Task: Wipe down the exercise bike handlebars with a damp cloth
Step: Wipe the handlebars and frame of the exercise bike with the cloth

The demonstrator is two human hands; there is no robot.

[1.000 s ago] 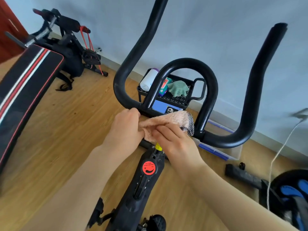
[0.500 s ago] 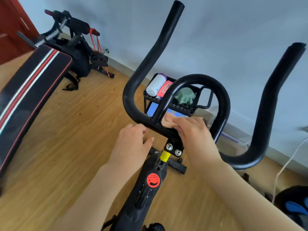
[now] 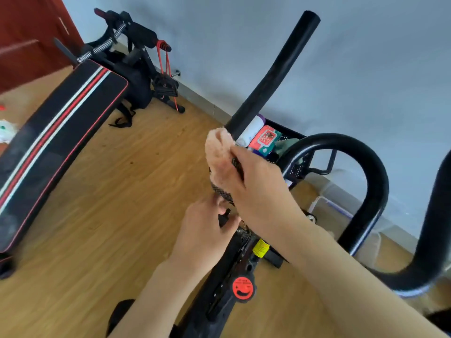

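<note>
The exercise bike's black foam handlebars fill the middle of the head view. Its left bar (image 3: 273,74) rises up and to the right. A centre loop (image 3: 371,167) and the right bar (image 3: 436,228) lie to the right. My right hand (image 3: 258,189) presses a peach cloth (image 3: 217,154) around the lower part of the left bar. My left hand (image 3: 205,230) rests just below, fingers curled on the black bar near the stem; the exact grip is partly hidden. The stem carries a red sticker (image 3: 242,287).
A striped black sit-up bench (image 3: 56,142) lies to the left on the wooden floor. Behind the bars stands a black basket (image 3: 295,167) with a white bottle and a wipes pack (image 3: 264,140). A grey wall runs close behind.
My right hand has carried the cloth from the centre of the handlebars leftward and up onto the left bar. My left hand stays near the stem. The view has shifted right and down.
</note>
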